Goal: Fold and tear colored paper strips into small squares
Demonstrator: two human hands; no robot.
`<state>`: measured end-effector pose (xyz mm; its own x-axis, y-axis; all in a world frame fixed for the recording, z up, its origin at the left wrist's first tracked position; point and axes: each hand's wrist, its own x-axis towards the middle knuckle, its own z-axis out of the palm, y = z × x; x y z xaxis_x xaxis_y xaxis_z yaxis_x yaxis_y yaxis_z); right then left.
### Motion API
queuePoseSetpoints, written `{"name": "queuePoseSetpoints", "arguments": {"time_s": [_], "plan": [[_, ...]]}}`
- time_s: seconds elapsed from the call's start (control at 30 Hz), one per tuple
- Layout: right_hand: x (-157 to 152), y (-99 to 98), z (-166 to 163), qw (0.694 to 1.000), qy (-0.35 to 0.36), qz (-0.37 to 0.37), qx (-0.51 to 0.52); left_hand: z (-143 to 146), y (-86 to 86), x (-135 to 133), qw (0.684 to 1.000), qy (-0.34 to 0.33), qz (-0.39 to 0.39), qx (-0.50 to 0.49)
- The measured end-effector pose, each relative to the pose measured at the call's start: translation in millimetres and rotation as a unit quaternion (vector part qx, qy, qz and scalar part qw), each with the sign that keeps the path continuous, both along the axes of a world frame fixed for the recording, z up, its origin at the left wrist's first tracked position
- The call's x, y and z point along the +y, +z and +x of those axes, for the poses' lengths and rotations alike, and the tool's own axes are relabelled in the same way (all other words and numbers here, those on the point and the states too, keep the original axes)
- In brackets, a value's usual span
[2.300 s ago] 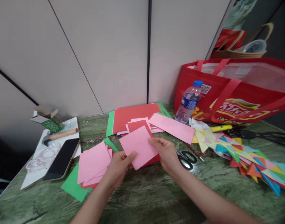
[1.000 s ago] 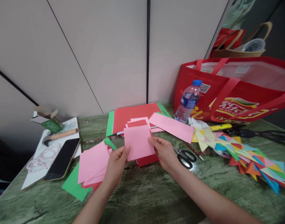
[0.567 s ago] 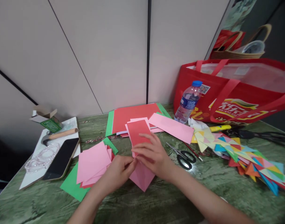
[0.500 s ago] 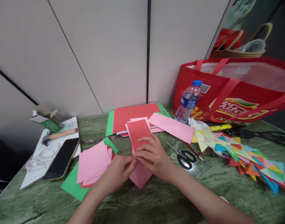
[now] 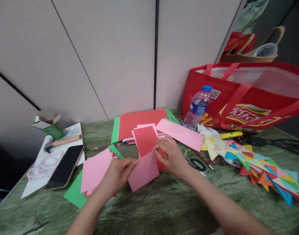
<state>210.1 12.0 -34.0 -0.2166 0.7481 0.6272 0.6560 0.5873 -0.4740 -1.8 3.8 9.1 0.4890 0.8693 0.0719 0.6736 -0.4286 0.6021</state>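
Observation:
A small pink paper sheet [image 5: 144, 173] is held up between my two hands. My left hand [image 5: 121, 173] pinches its upper left corner, and my right hand [image 5: 170, 155] pinches the upper right corner. Behind the sheet lie long strips, a red paper strip [image 5: 146, 138] on top of pink ones, partly covered by my right hand. To the left, beside my left forearm, is a pile of pink paper pieces [image 5: 94, 171] over red and green paper [image 5: 76, 192]. Scissors [image 5: 197, 164] lie just right of my right hand, their blades hidden behind it.
Larger red sheets [image 5: 139, 120] lie at the back, with a pink strip [image 5: 180, 133] beside them. At right are a water bottle [image 5: 197, 109], a red bag [image 5: 218, 85], a pencil [image 5: 202, 159] and folded coloured paper [image 5: 257, 163]. A phone [image 5: 66, 166] and a hammer-like tool [image 5: 66, 140] lie left.
My hands have moved apart to the two upper corners of the pink sheet. The sheet has turned from a diamond position to nearly level. My right hand now covers the scissors' blades.

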Motion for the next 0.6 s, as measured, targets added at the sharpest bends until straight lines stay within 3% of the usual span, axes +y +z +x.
{"name": "queuePoseSetpoints", "arguments": {"time_s": [0.13, 0.23, 0.37, 0.6], "plan": [[4.1, -0.4, 7.7, 0.994, -0.051, -0.039, 0.089, 0.4, 2.8, 0.0, 0.999, 0.019, -0.01, -0.028], [-3.9, 3.3, -2.3, 0.98, 0.018, -0.111, 0.161, 3.8, -0.7, -2.3, 0.998, 0.02, -0.014, -0.061], [-16.4, 7.9, -19.6, 0.968, 0.114, -0.166, 0.152, 6.9, -5.6, -4.0, 0.995, 0.034, 0.016, -0.091], [-15.7, 13.6, -15.5, 0.96, 0.064, -0.198, 0.188, -5.9, 4.9, 1.2, 0.992, 0.071, 0.016, -0.099]]}}
